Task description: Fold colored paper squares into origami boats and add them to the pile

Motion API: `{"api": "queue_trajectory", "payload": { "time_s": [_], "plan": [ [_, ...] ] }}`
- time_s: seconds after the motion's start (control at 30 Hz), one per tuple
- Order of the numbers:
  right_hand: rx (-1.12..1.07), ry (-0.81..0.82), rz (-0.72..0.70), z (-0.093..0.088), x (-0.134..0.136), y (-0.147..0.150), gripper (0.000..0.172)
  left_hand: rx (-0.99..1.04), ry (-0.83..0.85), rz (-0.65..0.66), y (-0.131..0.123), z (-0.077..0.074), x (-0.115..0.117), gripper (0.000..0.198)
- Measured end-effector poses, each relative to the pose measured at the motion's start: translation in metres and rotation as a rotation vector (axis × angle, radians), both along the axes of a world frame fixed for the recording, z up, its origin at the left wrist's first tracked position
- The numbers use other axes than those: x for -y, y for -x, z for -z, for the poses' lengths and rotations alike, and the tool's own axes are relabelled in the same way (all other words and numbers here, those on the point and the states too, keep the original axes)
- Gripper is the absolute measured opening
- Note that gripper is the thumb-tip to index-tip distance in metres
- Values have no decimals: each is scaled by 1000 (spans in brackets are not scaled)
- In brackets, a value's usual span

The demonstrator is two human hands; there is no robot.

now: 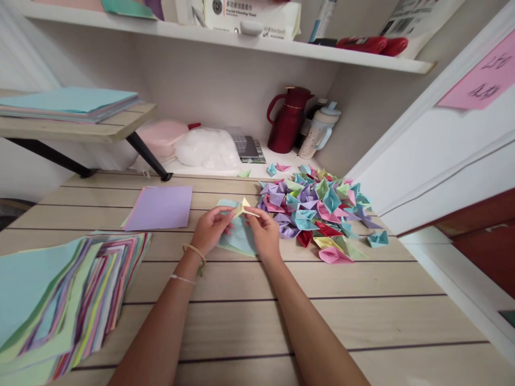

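A small folded yellow paper piece (243, 207) is held between both hands above the wooden table (257, 316). My left hand (209, 229) pinches its left end and my right hand (264, 231) pinches its right end. Under the hands lie a light blue sheet (238, 238) and a pale green sheet. Just to the right is a heap of folded paper boats (317, 213) in purple, blue, pink, green and red.
A fanned stack of coloured paper (60, 300) lies at the near left, a purple sheet (161, 207) beyond it. A side shelf (80, 126) carries more sheets. A red jug (288, 120), a bottle (319, 131) and a plastic bag (207, 148) stand at the back. A white door (442, 155) is on the right.
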State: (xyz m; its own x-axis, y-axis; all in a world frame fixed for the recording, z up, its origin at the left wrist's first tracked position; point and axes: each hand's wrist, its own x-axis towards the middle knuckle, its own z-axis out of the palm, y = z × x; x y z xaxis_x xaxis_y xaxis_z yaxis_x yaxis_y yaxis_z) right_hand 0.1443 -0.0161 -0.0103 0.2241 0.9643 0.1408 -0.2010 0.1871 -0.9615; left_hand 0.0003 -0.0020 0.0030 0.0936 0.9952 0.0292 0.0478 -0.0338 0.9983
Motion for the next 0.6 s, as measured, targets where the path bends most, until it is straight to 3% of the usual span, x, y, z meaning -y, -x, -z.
{"api": "queue_trajectory", "payload": {
  "time_s": [0.33,0.47,0.6],
  "plan": [
    [38,90,-73,-5,6,2,31,205,-1,-53,0,-6,-1,42],
    [81,82,-80,-5,5,2,45,156,-36,-40,1,-4,-1,36],
    [157,96,-80,-3,4,1,54,129,-39,-10,2,0,-1,42]
  ]
}}
